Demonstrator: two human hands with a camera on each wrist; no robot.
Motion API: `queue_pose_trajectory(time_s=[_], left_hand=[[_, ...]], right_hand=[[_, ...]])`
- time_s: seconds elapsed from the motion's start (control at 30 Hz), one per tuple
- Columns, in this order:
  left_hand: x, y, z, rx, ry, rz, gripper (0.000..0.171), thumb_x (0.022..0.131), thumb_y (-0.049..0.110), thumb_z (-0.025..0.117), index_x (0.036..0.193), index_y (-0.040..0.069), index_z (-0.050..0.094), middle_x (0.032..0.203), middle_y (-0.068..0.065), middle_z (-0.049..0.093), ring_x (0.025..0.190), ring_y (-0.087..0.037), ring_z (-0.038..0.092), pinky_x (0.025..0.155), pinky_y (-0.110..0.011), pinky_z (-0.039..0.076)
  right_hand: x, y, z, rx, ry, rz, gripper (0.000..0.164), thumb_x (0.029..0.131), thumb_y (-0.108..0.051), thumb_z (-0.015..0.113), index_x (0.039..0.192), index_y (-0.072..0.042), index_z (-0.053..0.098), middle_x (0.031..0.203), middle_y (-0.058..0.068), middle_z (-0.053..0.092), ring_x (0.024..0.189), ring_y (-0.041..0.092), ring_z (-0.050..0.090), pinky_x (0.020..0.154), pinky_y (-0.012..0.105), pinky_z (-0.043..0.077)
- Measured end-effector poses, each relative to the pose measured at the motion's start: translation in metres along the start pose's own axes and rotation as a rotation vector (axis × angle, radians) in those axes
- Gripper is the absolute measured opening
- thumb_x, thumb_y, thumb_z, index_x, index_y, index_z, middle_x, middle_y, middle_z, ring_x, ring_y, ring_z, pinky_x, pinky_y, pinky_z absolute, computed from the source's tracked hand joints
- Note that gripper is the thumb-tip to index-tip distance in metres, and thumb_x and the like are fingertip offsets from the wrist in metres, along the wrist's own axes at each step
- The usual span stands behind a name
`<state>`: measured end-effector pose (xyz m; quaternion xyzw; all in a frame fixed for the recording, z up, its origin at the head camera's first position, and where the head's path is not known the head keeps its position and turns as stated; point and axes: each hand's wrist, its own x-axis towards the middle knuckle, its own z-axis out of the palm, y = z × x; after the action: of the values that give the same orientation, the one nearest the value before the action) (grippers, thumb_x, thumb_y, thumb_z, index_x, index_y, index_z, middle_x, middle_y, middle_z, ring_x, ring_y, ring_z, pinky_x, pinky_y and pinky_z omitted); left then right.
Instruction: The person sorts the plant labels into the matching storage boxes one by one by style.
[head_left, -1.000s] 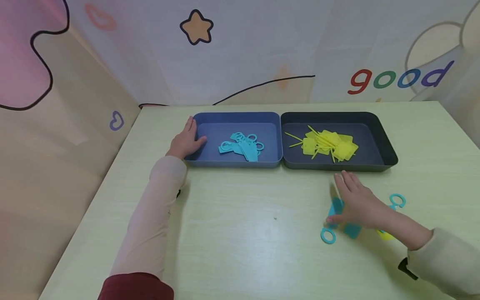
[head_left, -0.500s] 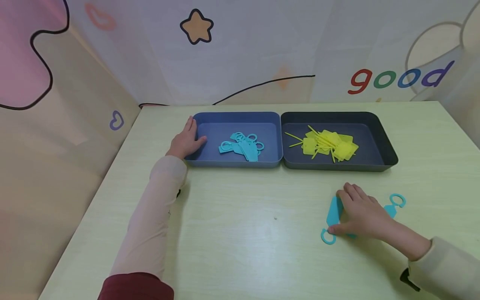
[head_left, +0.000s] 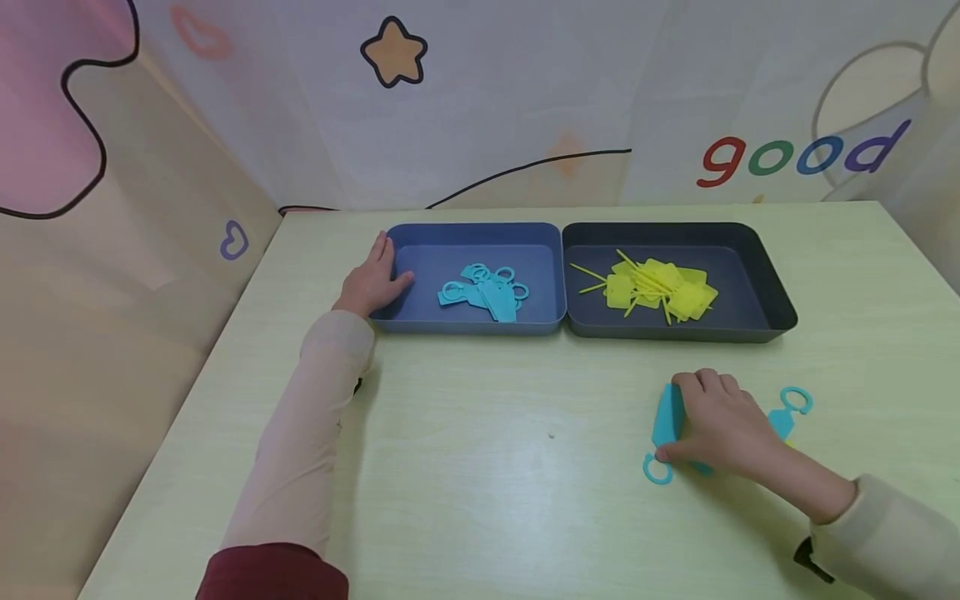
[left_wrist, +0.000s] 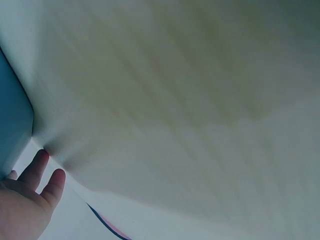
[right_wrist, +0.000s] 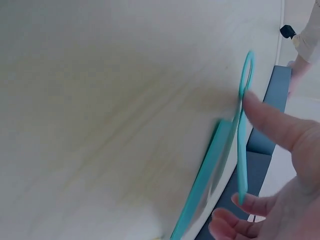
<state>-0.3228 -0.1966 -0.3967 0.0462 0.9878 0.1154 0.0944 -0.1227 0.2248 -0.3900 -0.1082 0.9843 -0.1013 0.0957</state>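
My right hand (head_left: 723, 429) grips a flat teal tag with a ring end (head_left: 667, 417) by its two ends, thumb near the ring and fingertips at the far edge. In the right wrist view, the teal tag (right_wrist: 242, 150) stands slightly off the table at that edge. Another teal piece (right_wrist: 207, 172) lies on the table beside it. My left hand (head_left: 371, 283) rests against the left end of the blue tray (head_left: 420, 237), thumb over its rim. In the left wrist view, the left hand (left_wrist: 27, 200) shows at the lower left.
Several teal ring tags (head_left: 491, 296) lie in the blue tray. Next to it, the dark tray (head_left: 757, 308) bears a heap of yellow flat pieces and sticks (head_left: 660, 287). Another teal ring piece (head_left: 783, 417) lies right of my right hand, partly hidden. A printed cloth (head_left: 510, 108) hangs behind the table.
My right hand has come back from near the dark tray, closed its fingers on the teal tag and raised the tag's far edge slightly. The left hand stays put.
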Motion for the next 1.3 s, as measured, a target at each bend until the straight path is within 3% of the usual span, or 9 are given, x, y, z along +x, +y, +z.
queue_pose_trajectory(time_s=[0.17,0.27,0.37,0.7,0.93,1.07,1.3], left_hand=[[0.0,0.0,-0.001,0.003,0.001,0.0,0.077,0.091,0.045,0.036,0.142,0.003,-0.004,0.149,-0.009,-0.013,0.132,-0.034,0.024,0.1,-0.047,0.031],[0.0,0.0,0.0,0.008,0.001,0.001,0.077,0.091,0.044,0.036,0.142,0.003,-0.004,0.149,-0.009,-0.013,0.132,-0.033,0.023,0.1,-0.047,0.031],[0.001,0.0,0.0,0.012,0.001,0.001,0.077,0.091,0.044,0.036,0.142,0.003,-0.004,0.149,-0.009,-0.013,0.133,-0.032,0.022,0.101,-0.046,0.03],[0.001,-0.002,0.001,0.012,0.007,0.004,0.077,0.09,0.045,0.036,0.142,0.003,-0.004,0.149,-0.008,-0.013,0.131,-0.033,0.026,0.098,-0.046,0.033],[0.002,-0.002,0.001,0.009,0.011,0.01,0.077,0.09,0.046,0.035,0.142,0.003,-0.003,0.149,-0.008,-0.012,0.13,-0.033,0.028,0.096,-0.046,0.035],[0.001,-0.001,0.0,0.012,0.007,0.005,0.077,0.09,0.046,0.035,0.142,0.003,-0.003,0.149,-0.009,-0.013,0.129,-0.034,0.03,0.095,-0.046,0.036],[0.002,-0.003,0.002,0.008,0.01,0.002,0.077,0.09,0.045,0.036,0.142,0.004,-0.004,0.149,-0.008,-0.013,0.128,-0.034,0.031,0.095,-0.045,0.036]], right_hand=[[0.002,-0.002,-0.001,0.142,-0.053,0.036,0.096,0.059,-0.04,0.079,0.125,0.009,0.029,0.104,0.026,0.052,0.085,0.033,0.051,0.065,0.041,0.045],[0.002,-0.002,0.0,0.242,-0.092,0.035,0.093,0.065,-0.03,0.076,0.128,0.008,0.02,0.086,0.019,0.056,0.067,0.023,0.051,0.052,0.031,0.04],[0.004,-0.002,0.001,0.307,-0.109,0.018,0.088,0.069,-0.02,0.073,0.13,0.006,0.014,0.074,0.008,0.053,0.057,0.015,0.045,0.049,0.027,0.035],[0.009,0.003,0.002,0.42,-0.139,-0.025,0.086,0.071,-0.011,0.07,0.135,0.003,0.013,0.077,0.008,0.053,0.066,0.016,0.048,0.056,0.027,0.039],[0.016,-0.003,-0.011,0.597,-0.162,-0.073,0.077,0.078,-0.001,0.06,0.139,-0.002,0.013,0.069,0.007,0.05,0.06,0.016,0.045,0.055,0.027,0.04],[0.028,-0.012,-0.026,0.689,-0.13,-0.11,0.071,0.082,0.002,0.054,0.139,-0.003,0.013,0.068,0.008,0.049,0.059,0.017,0.051,0.054,0.027,0.042],[0.065,-0.038,-0.054,0.802,0.002,-0.146,0.067,0.085,0.002,0.052,0.141,-0.011,0.018,0.079,0.013,0.048,0.063,0.018,0.059,0.061,0.025,0.05]])
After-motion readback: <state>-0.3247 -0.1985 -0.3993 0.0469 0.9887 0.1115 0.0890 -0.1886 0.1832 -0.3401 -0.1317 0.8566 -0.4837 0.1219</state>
